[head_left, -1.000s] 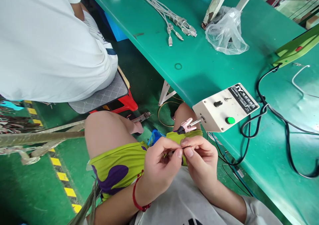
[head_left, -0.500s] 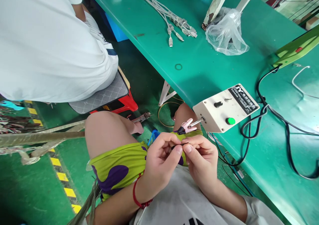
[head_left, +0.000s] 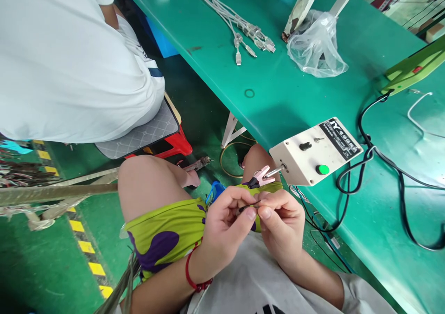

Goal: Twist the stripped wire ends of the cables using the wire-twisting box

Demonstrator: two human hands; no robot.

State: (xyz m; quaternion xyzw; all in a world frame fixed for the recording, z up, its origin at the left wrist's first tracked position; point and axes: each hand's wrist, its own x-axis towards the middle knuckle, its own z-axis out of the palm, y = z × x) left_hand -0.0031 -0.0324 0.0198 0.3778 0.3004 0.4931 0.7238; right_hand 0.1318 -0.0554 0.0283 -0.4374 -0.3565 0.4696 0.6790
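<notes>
Above my lap, my left hand [head_left: 227,228] is closed, thumb and fingers pinching a thin black wire [head_left: 247,207]. My right hand [head_left: 283,223] meets it fingertip to fingertip and pinches the same wire close to its end. Most of the wire's length is hidden in my left palm. Just beyond my fingers is a pink clip [head_left: 263,177] with dark jaws, mounted on the metal shaft of a cream-coloured box [head_left: 295,153]. The box has a black knob and a green button [head_left: 322,169] and sits at the table's edge.
Several grey USB cables [head_left: 229,15] lie on the green table [head_left: 215,73], near a clear plastic bag [head_left: 314,50]. Black cords [head_left: 361,166] run behind the box, and a green tool-like case [head_left: 413,71] is at right. Another person [head_left: 79,64] sits on a stool [head_left: 142,135] at left.
My fingertips have parted slightly, so more of the black wire shows between them. The box and table items have stayed put.
</notes>
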